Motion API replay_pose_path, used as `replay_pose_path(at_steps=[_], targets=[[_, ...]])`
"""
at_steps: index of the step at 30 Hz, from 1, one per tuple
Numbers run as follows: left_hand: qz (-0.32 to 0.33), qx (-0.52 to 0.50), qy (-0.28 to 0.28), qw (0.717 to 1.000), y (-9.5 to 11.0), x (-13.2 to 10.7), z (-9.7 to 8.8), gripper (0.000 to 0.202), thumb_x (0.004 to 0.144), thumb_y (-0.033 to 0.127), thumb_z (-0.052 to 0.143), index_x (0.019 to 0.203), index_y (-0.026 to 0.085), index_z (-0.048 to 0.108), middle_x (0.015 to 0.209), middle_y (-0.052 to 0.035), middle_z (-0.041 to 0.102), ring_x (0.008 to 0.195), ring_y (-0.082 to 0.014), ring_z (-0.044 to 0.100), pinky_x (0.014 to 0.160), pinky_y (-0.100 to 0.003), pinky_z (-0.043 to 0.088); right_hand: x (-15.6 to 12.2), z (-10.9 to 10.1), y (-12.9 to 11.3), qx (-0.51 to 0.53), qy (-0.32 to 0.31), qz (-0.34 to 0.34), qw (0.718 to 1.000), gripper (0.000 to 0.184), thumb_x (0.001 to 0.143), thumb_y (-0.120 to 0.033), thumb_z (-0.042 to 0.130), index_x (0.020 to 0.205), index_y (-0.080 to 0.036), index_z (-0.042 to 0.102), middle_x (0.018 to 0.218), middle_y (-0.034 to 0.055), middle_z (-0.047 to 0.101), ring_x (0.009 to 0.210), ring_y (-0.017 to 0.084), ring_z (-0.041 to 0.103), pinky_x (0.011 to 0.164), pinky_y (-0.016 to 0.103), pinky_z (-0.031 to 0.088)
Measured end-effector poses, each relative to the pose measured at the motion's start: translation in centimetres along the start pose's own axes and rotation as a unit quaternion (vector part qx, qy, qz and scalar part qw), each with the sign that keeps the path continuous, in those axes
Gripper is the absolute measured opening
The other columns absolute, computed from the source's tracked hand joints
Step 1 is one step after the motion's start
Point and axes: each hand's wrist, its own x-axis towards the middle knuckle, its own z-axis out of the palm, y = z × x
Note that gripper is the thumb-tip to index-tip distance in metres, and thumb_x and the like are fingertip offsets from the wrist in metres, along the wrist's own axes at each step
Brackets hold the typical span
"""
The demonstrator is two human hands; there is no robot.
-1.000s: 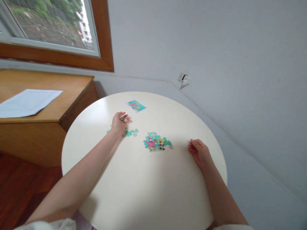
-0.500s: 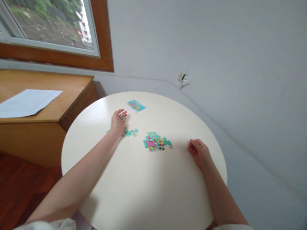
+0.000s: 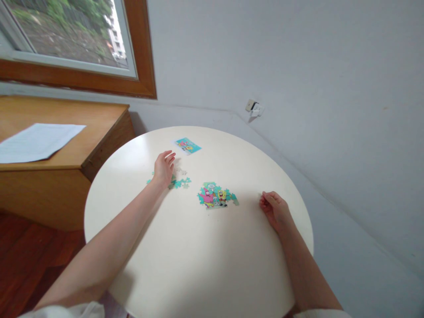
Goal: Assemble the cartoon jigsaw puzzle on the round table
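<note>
Evidently the left hand (image 3: 164,168), left of centre in the frame, had let go: half a second before, a few puzzle pieces showed against its fingers, and now its palm side looked bare, the fingers apart and loosely bent. Just to the right of it, a small blurred cluster of pale pieces (image 3: 181,171) had come into view over the table (image 3: 212,256); whether they lay flat or were dropping could not be told. Below them, the turquoise loose pieces (image 3: 182,182) lay where they had been, partly hidden by the hand and wrist. The partly joined puzzle (image 3: 215,195), with its pink and yellow cartoon figures, was unchanged near the middle of the frame, its right end ragged. Right of centre, the right hand (image 3: 274,210) had kept its place and its shape, thumb and forefinger brought together and the other fingers curled; whether it pinched anything could not be made out. The picture card (image 3: 188,145) rested as before toward the table's far edge, in the upper middle, and the white paper (image 3: 39,141) stayed on the wooden ledge (image 3: 99,115) at the left.
</note>
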Motion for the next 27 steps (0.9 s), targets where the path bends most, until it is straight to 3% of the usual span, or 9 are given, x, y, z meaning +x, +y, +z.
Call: replay_pose_path(at_steps=[10, 14, 16, 19, 22, 24, 27], targets=[[0.007, 0.016, 0.006, 1.0, -0.2, 0.2, 0.1, 0.019, 0.073, 0.036, 0.043, 0.076, 0.022, 0.055, 0.094, -0.003, 0.063, 0.094, -0.0165, 0.055, 0.077, -0.027, 0.04, 0.0, -0.1, 0.0, -0.006, -0.005, -0.007, 1.0, 0.036, 0.047, -0.039, 0.084, 0.054, -0.018, 0.056, 0.052, -0.0023, 0.055, 0.049, 0.007, 0.048, 0.043, 0.019, 0.04], [0.087, 0.121, 0.007, 0.989, -0.9, 0.2, 0.1, 0.014, 0.073, 0.03, 0.044, 0.077, 0.022, 0.054, 0.091, -0.0036, 0.062, 0.094, -0.0185, 0.055, 0.082, -0.031, 0.039, 0.0, 0.0, 0.0, -0.005, -0.002, -0.003, 1.0, 0.036, 0.045, -0.038, 0.085, 0.054, -0.018, 0.056, 0.052, -0.0026, 0.055, 0.049, 0.006, 0.048, 0.043, 0.018, 0.039], [0.172, 0.249, -0.016, 0.953, -1.5, -0.1, 0.0, 0.01, 0.069, 0.024, 0.051, 0.077, 0.021, 0.055, 0.089, -0.0049, 0.06, 0.092, -0.021, 0.054, 0.085, -0.034, 0.038, 0.0, 0.0, 0.0, -0.001, 0.004, -0.001, 1.0, 0.036, 0.045, -0.038, 0.085, 0.053, -0.018, 0.056, 0.051, -0.0026, 0.055, 0.049, 0.006, 0.047, 0.043, 0.018, 0.038], [0.262, 0.457, -0.087, 0.845, -2.2, -0.9, -0.2, 0.011, 0.063, 0.016, 0.056, 0.074, 0.02, 0.058, 0.089, -0.0079, 0.058, 0.091, -0.0255, 0.053, 0.089, -0.039, 0.035, 0.1, -0.1, 0.1, 0.001, 0.004, -0.001, 1.0, 0.035, 0.045, -0.037, 0.085, 0.053, -0.018, 0.056, 0.052, -0.0025, 0.055, 0.048, 0.006, 0.047, 0.043, 0.019, 0.038], [0.284, 0.593, -0.117, 0.744, -2.6, -1.5, -0.3, 0.01, 0.066, 0.016, 0.055, 0.074, 0.019, 0.061, 0.088, -0.0096, 0.058, 0.093, -0.0291, 0.052, 0.091, -0.043, 0.031, 0.1, -0.1, 0.1, 0.001, -0.001, -0.003, 1.0, 0.035, 0.046, -0.036, 0.085, 0.054, -0.018, 0.056, 0.052, -0.0023, 0.055, 0.048, 0.006, 0.047, 0.044, 0.019, 0.038], [0.295, 0.622, -0.111, 0.717, -2.7, -1.6, -0.3, 0.009, 0.068, 0.017, 0.056, 0.076, 0.019, 0.062, 0.088, -0.0103, 0.059, 0.095, -0.0304, 0.051, 0.091, -0.045, 0.029, 0.1, 0.0, 0.1, 0.0, -0.001, -0.002, 1.0, 0.036, 0.045, -0.037, 0.085, 0.053, -0.018, 0.056, 0.052, -0.0022, 0.055, 0.049, 0.006, 0.048, 0.044, 0.019, 0.039], [0.309, 0.607, -0.105, 0.724, -2.8, -1.3, -0.7, 0.008, 0.067, 0.018, 0.061, 0.074, 0.019, 0.062, 0.089, -0.0114, 0.059, 0.096, -0.0325, 0.05, 0.093, -0.048, 0.025, 0.0, 0.0, 0.1, -0.004, -0.001, -0.003, 1.0, 0.036, 0.045, -0.038, 0.085, 0.053, -0.018, 0.056, 0.052, -0.0024, 0.055, 0.049, 0.006, 0.047, 0.044, 0.018, 0.039]])
